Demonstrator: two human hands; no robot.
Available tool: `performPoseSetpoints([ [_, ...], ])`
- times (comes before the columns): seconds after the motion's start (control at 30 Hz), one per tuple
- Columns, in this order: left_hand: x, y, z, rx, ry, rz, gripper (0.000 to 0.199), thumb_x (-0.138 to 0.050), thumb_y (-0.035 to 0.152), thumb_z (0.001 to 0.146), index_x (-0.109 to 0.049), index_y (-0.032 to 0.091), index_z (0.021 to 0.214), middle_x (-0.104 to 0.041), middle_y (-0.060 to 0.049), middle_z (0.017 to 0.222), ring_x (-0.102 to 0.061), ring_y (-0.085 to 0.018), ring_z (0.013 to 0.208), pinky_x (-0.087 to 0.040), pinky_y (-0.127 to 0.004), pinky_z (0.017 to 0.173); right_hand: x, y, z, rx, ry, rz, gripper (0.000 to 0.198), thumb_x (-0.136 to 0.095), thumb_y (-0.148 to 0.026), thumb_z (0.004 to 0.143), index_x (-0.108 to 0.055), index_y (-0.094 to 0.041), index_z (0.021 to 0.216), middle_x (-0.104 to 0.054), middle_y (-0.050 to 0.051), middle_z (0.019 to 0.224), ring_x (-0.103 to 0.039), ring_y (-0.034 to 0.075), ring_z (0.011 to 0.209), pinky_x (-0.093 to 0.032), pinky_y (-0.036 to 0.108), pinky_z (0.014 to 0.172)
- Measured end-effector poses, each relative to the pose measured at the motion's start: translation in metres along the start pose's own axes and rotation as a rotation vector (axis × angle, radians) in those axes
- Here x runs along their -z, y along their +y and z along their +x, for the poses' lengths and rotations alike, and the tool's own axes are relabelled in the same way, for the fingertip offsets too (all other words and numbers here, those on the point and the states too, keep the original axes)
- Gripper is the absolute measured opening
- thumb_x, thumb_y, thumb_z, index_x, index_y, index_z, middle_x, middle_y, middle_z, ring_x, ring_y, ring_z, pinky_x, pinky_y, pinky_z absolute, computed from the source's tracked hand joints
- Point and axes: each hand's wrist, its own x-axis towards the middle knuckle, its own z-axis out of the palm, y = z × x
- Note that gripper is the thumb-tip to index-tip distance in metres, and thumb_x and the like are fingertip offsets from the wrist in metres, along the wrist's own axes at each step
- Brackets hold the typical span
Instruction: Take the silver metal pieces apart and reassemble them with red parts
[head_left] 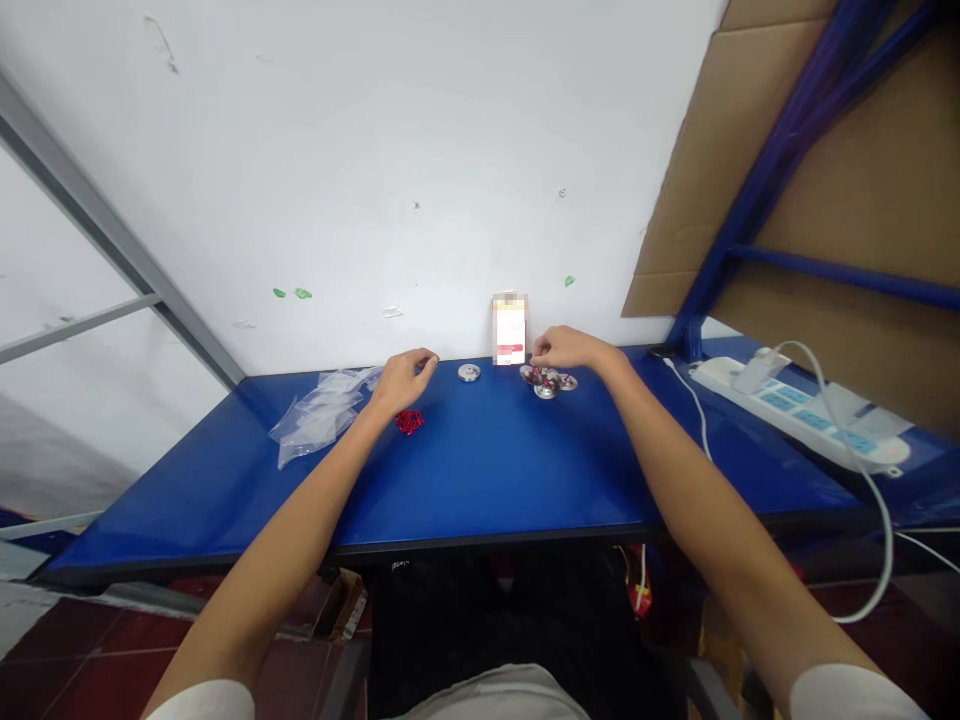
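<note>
My left hand is just over the back of the blue table, thumb and fingertips drawn together; what they hold, if anything, is too small to make out. Just right of its fingertips lies a single round silver disc. Below the left hand is a small heap of red cord-like pieces. At the back right, my right hand has its fingers pinched down at a cluster of shiny metal discs with red bits among them. Its fingertips touch the leftmost disc, partly covering it.
A lit phone leans against the white wall between the hands. Clear plastic bags lie on the blue table at left. On the right are a white power strip with a looping cable, a blue metal frame and cardboard.
</note>
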Motion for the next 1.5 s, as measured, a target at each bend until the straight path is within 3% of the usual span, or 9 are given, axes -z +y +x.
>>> performPoseSetpoints([
  [0.37,-0.003,-0.004,0.0,-0.007,-0.045,0.017,0.033,-0.056,0.041,0.104,-0.082,0.022,0.108,-0.083,-0.008,0.101,-0.076,-0.027,0.093,-0.055,-0.035,0.086,0.008,0.039,-0.001,-0.146,-0.043,-0.105,0.016,-0.074,-0.031,0.086,-0.083,-0.017,0.085,-0.078,0.006,0.08,-0.066,0.018,0.07,-0.04,0.028,0.062],
  [0.57,0.005,-0.002,0.002,0.0,-0.067,0.034,0.034,-0.058,0.043,0.101,-0.084,0.022,0.105,-0.083,-0.01,0.097,-0.076,-0.029,0.09,-0.055,-0.036,0.084,-0.002,0.015,-0.001,-0.063,0.138,-0.123,0.036,-0.066,-0.049,0.098,-0.08,-0.017,0.089,-0.079,0.01,0.086,-0.067,0.021,0.075,-0.042,0.03,0.066],
  [0.7,0.031,-0.008,0.004,-0.013,-0.344,-0.017,0.024,-0.068,0.041,0.09,-0.086,0.024,0.09,-0.083,-0.007,0.087,-0.073,-0.024,0.074,-0.054,-0.032,0.072,-0.045,-0.027,0.007,0.093,0.34,-0.172,0.028,-0.06,-0.037,0.105,-0.077,-0.016,0.111,-0.079,0.014,0.11,-0.07,0.026,0.095,-0.048,0.032,0.076],
  [0.77,0.047,-0.013,0.005,-0.024,-0.47,-0.055,0.021,-0.068,0.035,0.085,-0.087,0.026,0.089,-0.084,-0.005,0.091,-0.073,-0.022,0.074,-0.054,-0.03,0.071,-0.074,-0.045,0.013,0.233,0.362,-0.233,0.027,-0.06,-0.027,0.105,-0.073,-0.016,0.126,-0.075,0.016,0.124,-0.069,0.029,0.112,-0.051,0.034,0.087],
  [0.87,0.065,-0.019,0.005,0.031,-0.699,-0.048,0.032,-0.066,0.026,0.077,-0.088,0.027,0.101,-0.085,-0.004,0.104,-0.075,-0.022,0.085,-0.055,-0.028,0.076,-0.107,-0.06,0.025,0.349,0.345,-0.292,0.039,-0.06,-0.025,0.107,-0.064,-0.014,0.145,-0.068,0.019,0.137,-0.064,0.032,0.125,-0.051,0.039,0.101],
  [0.93,0.071,-0.021,0.005,0.116,-0.85,-0.027,0.043,-0.066,0.022,0.072,-0.087,0.026,0.11,-0.084,-0.005,0.111,-0.076,-0.023,0.093,-0.055,-0.028,0.08,-0.12,-0.064,0.033,0.367,0.343,-0.289,0.045,-0.058,-0.027,0.11,-0.059,-0.014,0.153,-0.065,0.019,0.143,-0.063,0.032,0.129,-0.051,0.041,0.106],
  [1.0,0.074,-0.023,0.004,0.169,-0.92,-0.01,0.048,-0.069,0.022,0.071,-0.085,0.024,0.116,-0.084,-0.006,0.116,-0.075,-0.024,0.1,-0.054,-0.027,0.082,-0.126,-0.065,0.04,0.365,0.344,-0.26,0.045,-0.058,-0.031,0.111,-0.06,-0.015,0.153,-0.066,0.018,0.145,-0.063,0.033,0.129,-0.049,0.042,0.109],
  [1.23,0.068,-0.024,0.005,0.148,-0.952,-0.012,0.035,-0.078,0.036,0.078,-0.086,0.027,0.111,-0.085,-0.004,0.107,-0.074,-0.024,0.095,-0.05,-0.027,0.08,-0.126,-0.064,0.048,0.279,0.384,-0.073,0.027,-0.07,-0.035,0.106,-0.08,-0.02,0.126,-0.08,0.011,0.122,-0.07,0.03,0.117,-0.053,0.038,0.099],
  [1.5,0.058,-0.032,0.003,0.138,-0.87,-0.113,0.023,-0.084,0.036,0.073,-0.088,0.026,0.093,-0.084,-0.001,0.088,-0.074,-0.02,0.079,-0.046,-0.025,0.068,-0.121,-0.057,0.052,0.176,0.392,0.1,0.023,-0.076,-0.04,0.101,-0.085,-0.027,0.119,-0.084,0.004,0.116,-0.076,0.026,0.102,-0.055,0.033,0.084],
])
